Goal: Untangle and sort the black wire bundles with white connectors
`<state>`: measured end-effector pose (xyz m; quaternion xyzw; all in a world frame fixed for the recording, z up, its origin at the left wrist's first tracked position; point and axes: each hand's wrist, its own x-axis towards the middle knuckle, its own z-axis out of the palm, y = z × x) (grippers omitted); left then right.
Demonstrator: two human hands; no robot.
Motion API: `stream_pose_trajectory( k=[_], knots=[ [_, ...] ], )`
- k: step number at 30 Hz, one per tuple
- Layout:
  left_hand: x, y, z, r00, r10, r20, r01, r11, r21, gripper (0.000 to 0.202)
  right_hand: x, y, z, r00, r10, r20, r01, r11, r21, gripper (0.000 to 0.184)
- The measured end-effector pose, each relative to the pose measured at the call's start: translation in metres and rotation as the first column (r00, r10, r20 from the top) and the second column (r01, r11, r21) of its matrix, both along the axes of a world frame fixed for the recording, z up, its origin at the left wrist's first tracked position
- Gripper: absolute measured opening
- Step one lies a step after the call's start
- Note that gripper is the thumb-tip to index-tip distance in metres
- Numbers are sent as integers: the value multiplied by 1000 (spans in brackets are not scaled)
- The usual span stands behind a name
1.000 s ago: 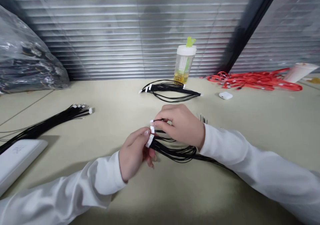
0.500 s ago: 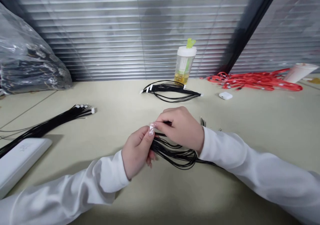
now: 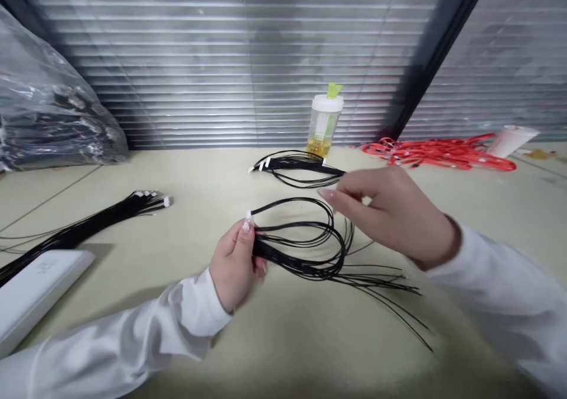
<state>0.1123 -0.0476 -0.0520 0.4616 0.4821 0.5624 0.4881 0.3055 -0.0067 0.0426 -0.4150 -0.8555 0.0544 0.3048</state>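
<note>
My left hand [image 3: 236,263] is closed around a bundle of thin black cables [image 3: 305,267], its thumb pressed on the near end. A small white connector [image 3: 248,214] pokes out just above that thumb. From the grip the cables curve right in wide loops, and their loose ends fan out over the table. Up and to the right of the loops is my right hand [image 3: 376,210], thumb and index finger brought together in a pinch. Whether anything thin is between those fingertips cannot be made out.
Behind the hands lies another black cable bundle [image 3: 292,164] beside a drink bottle [image 3: 319,128]. Red lanyard-like straps [image 3: 438,153] and a tipped white cup [image 3: 511,140] are at right. At left are more black cables [image 3: 106,214], a white box-shaped device [image 3: 44,289] and a plastic bag [image 3: 57,109].
My right hand has moved right and away from my left hand, off the connector end. The cable loops now show openly between the hands. My left hand has shifted slightly left, still gripping the bundle.
</note>
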Motion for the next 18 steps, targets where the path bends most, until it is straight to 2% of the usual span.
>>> stream_pose_trajectory(
  k=[2,5,7,8,9,11,14,16,18],
  knots=[
    [1,1,-1,1000,0,21,0,1000,-6,41,6,-10,0,996,60,68,-45,978,-205,45],
    [2,2,-1,1000,9,11,-9,1000,-8,40,-2,-28,-5,994,112,3,-95,859,-504,37],
    [3,2,-1,1000,14,7,-14,1000,-27,39,-16,-42,-8,993,91,-69,-114,781,-614,30],
    [4,1,0,1000,12,10,-11,999,-46,39,-23,-50,-9,992,87,-93,-126,760,-637,26],
    [4,1,1,1000,9,14,-8,998,-66,39,-31,-58,-10,991,90,-97,-131,763,-633,25],
    [5,-1,4,1000,13,21,-11,996,-91,38,-47,-73,-17,992,113,-56,-125,828,-546,23],
    [6,-5,10,999,1,37,4,990,-139,36,-66,-90,-39,978,169,122,-133,956,-262,17],
    [6,-6,14,996,-30,83,47,976,-214,36,-76,-97,-59,940,165,299,-163,986,-32,18],
    [6,-8,18,988,-55,147,95,953,-287,36,-83,-101,-76,923,78,377,-142,979,145,11]
  ],
)
